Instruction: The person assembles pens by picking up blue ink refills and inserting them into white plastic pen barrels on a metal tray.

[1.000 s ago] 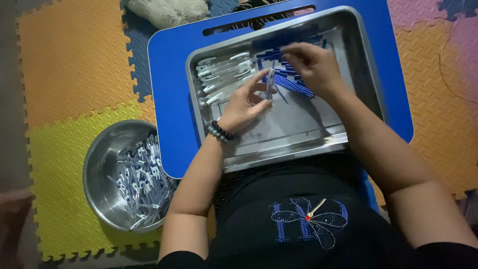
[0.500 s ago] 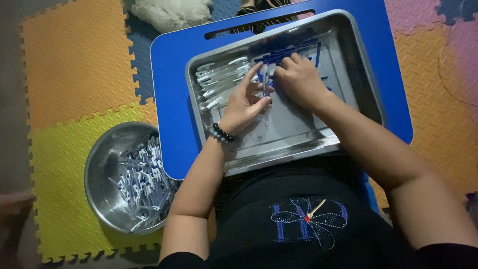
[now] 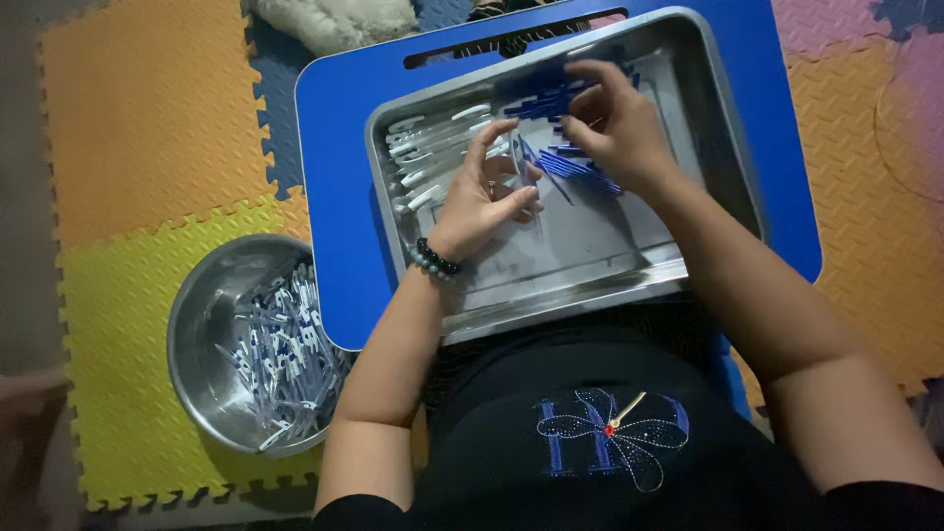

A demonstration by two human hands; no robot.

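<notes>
A steel rectangular tray (image 3: 723, 157) lies on a blue lap table (image 3: 334, 197). Inside it, white plastic strips (image 3: 433, 147) are stacked at the left and blue plastic pieces (image 3: 570, 162) are heaped in the middle. My left hand (image 3: 487, 197), with a dark bead bracelet at the wrist, pinches a thin white-and-blue piece (image 3: 521, 162) upright over the tray. My right hand (image 3: 615, 123) reaches into the blue pieces at the tray's far side, fingers curled on them.
A round steel bowl (image 3: 202, 324) full of assembled white-and-blue pieces sits on the yellow foam floor mat at my left. Orange and pink foam mats surround the lap table. A pale fluffy thing (image 3: 339, 20) lies beyond the table's far edge.
My right hand has shifted from beside the left hand up to the far heap of blue pieces. My left hand stays near the tray's middle with its piece.
</notes>
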